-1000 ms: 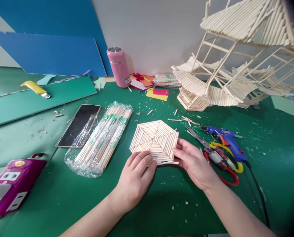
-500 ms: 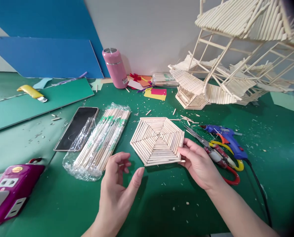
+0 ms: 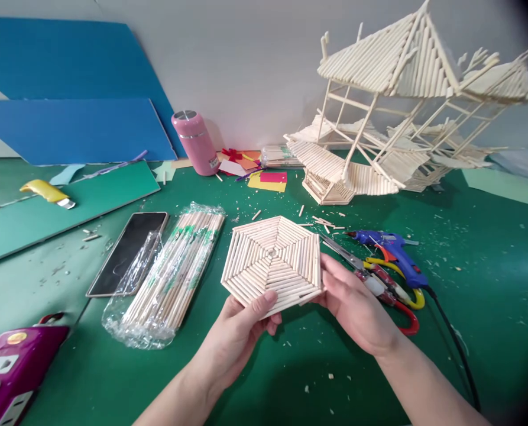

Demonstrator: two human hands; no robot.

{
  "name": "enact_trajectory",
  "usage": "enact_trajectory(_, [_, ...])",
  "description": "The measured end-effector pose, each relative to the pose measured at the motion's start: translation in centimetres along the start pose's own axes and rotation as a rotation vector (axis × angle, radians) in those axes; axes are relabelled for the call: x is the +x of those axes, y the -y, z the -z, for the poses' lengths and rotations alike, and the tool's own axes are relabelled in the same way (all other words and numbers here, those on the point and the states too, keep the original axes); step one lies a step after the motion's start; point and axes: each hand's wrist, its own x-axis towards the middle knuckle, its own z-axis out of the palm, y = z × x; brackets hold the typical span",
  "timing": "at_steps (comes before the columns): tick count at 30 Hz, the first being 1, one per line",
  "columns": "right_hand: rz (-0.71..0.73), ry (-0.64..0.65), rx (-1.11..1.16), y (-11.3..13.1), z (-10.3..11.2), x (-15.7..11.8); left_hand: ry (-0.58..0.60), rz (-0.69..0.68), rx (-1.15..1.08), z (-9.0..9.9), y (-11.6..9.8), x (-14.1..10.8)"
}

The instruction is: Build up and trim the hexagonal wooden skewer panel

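A six-sided panel of pale wooden sticks (image 3: 272, 260), laid in rings around a small centre, is held between my two hands. My left hand (image 3: 246, 325) grips its near edge, thumb on top and fingers curled beneath. At the right corner my right hand (image 3: 352, 302) has its fingers partly under the panel, closed on that edge. Just beyond the right hand lie scissors (image 3: 365, 269) with red handles, a pair of pliers with yellow handles (image 3: 417, 296) and a blue glue gun (image 3: 394, 245).
Left of the panel lies a plastic-wrapped bundle of sticks (image 3: 175, 272) beside a phone (image 3: 133, 251). A purple power strip (image 3: 24, 367), yellow cutter (image 3: 46, 190) and pink flask (image 3: 196, 142) stand around. A stick-built model house (image 3: 379, 118) occupies the back right.
My left hand has moved in and closed on the panel's near edge. The panel now appears lifted and tilted; my right hand still holds its right side. The camera view has shifted upward.
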Motion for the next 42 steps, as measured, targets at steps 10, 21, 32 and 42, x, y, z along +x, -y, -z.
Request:
enact_trajectory(10, [0.116,-0.308,-0.798,-2.0,3.0,-0.3,-0.040,-0.185,-0.050,0.4,0.0,1.0])
enact_trajectory(21, [0.155,-0.217,-0.654,-1.5,-0.3,0.0,-0.111,-0.263,0.018,0.4,0.9,0.8])
enact_trajectory(32, [0.071,-0.086,-0.020,-2.1,-3.3,0.9,-0.055,-0.278,0.252,1.7,1.6,0.2])
enact_trajectory(42, [0.069,-0.081,-0.145,-1.6,-3.0,0.5,-0.019,-0.318,0.480,2.6,1.7,0.2])
